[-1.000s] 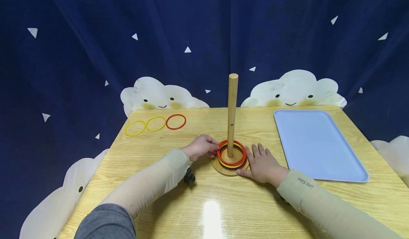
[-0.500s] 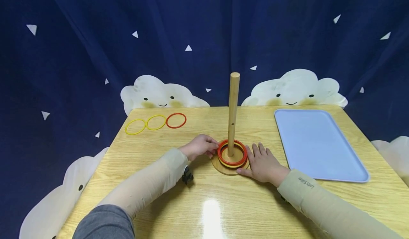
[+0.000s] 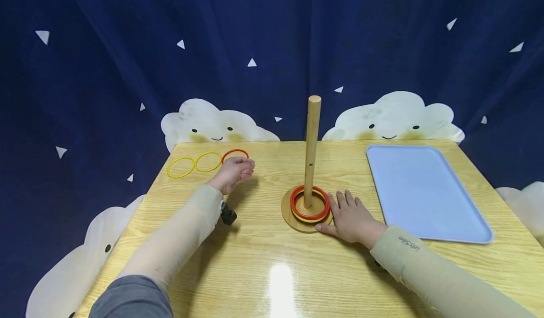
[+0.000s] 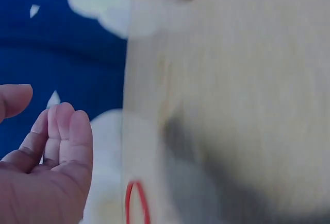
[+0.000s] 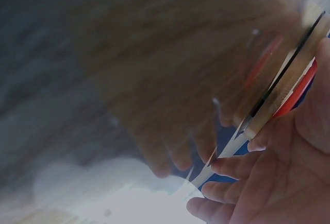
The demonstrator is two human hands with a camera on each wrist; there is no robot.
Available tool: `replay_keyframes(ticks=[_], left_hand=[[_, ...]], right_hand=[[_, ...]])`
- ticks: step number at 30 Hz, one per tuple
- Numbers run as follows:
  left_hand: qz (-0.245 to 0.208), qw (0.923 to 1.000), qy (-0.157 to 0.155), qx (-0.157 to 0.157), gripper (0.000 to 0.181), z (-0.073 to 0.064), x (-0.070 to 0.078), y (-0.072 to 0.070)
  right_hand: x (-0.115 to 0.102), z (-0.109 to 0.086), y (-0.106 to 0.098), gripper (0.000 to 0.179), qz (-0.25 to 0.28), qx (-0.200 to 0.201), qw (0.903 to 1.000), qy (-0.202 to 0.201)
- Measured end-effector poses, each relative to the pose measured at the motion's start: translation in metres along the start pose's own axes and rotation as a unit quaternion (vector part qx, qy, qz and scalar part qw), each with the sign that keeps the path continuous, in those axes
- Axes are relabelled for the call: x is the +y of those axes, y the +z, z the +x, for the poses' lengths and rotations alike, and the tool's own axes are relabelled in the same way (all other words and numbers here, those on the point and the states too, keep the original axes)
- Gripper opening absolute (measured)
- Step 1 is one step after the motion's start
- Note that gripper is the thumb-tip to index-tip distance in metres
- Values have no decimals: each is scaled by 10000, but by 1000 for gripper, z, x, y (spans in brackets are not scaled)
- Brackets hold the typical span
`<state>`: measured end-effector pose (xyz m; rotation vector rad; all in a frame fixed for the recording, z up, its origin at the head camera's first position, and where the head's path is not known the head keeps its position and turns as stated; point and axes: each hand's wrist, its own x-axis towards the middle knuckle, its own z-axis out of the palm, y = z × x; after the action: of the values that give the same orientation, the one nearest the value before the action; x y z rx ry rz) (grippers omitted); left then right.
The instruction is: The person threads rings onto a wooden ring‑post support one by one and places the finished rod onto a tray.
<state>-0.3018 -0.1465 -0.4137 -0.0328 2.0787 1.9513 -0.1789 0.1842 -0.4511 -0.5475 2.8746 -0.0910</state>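
My left hand [image 3: 235, 172] hovers over the back left of the table with nothing held and its fingers relaxed. It partly covers a red ring [image 3: 235, 150] in the head view; the left wrist view shows that ring's edge below the fingers. Two yellow rings [image 3: 208, 153] lie in line to its left. An upright wooden post [image 3: 313, 152] rises from a round wooden base [image 3: 287, 216]. Around its foot lies a stack of rings, a red one [image 3: 292, 204] on top and yellow beneath. My right hand [image 3: 352, 219] rests with spread fingers against the base's right side.
A pale blue tray [image 3: 425, 193] lies on the right of the wooden table [image 3: 238, 270], beyond my right hand. Behind the table's back edge hangs a dark blue curtain [image 3: 221, 48] with clouds and white triangles.
My left hand has left the ring stack by the post and moved left and back to the loose red ring. My right hand has stayed at the base.
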Motion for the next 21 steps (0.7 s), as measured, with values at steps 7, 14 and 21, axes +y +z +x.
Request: replay_keyframes(ticks=[7,14,21], left_hand=[[-319,9972,135,662,42,8,5,-47],[-452,9915,12,1222,46,19,5,-73],[-242,9832,-374,1769,53,31,-22,-73]], right_hand=[[0,-1,0,100,-53,50,10000,-60],[2,-1,1,99,-18,39,10000,-18],[5,1,6,100,-5,75,10000,-46]])
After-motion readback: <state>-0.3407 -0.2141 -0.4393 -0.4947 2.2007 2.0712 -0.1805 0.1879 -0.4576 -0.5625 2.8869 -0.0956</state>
